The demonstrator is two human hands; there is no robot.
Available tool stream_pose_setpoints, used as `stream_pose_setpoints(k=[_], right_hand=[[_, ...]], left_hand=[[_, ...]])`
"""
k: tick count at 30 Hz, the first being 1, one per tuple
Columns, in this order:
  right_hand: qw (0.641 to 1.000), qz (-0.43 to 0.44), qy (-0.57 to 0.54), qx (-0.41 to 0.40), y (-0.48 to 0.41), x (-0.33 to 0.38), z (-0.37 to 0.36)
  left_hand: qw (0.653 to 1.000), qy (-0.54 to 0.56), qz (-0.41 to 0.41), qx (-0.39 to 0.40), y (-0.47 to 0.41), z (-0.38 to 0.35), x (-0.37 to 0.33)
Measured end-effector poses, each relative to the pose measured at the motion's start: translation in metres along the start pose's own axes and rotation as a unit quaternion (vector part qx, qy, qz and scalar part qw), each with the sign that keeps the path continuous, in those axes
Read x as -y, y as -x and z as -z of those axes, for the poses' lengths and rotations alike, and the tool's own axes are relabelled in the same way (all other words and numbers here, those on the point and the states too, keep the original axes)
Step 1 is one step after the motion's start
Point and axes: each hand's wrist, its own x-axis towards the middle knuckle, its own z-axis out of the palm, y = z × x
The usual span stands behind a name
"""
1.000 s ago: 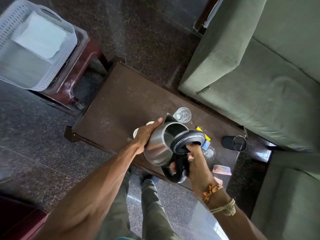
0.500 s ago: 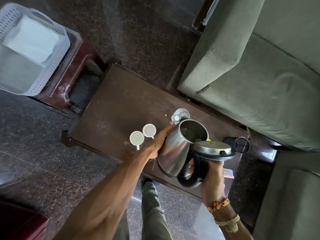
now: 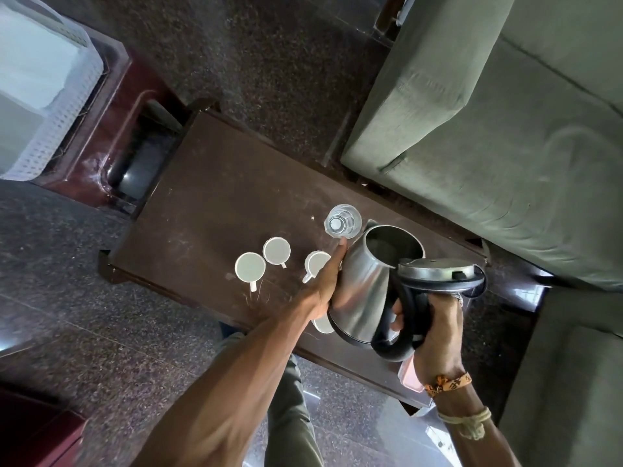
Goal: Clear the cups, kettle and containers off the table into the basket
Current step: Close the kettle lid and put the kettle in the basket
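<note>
The lid-open stainless-steel kettle is gripped by curled right hand fingers and pressed by straight left hand fingers.

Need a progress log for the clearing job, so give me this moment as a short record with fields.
kettle: steel, tilted, lid flipped open, over the table
right hand: grips the black handle
left hand: fingers flat against the kettle's side
white cups: three on the table, left of the kettle
fourth cup: partly hidden under the kettle
clear glass: upright on the table
basket: far left, on a maroon stool
</note>
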Motion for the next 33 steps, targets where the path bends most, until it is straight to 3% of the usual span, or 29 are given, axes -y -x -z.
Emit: stream_pose_setpoints(k=[27, 33], right_hand=[[0.992, -0.088, 0.068, 0.064, -0.042, 0.033, -0.016], [0.991, -0.095, 0.075, 0.060, -0.040, 0.033, -0.018]], left_hand=[[0.987, 0.050, 0.128, -0.078, -0.001, -0.010, 0.010], [0.988, 0.059, 0.134, -0.043, 0.005, -0.009, 0.012]])
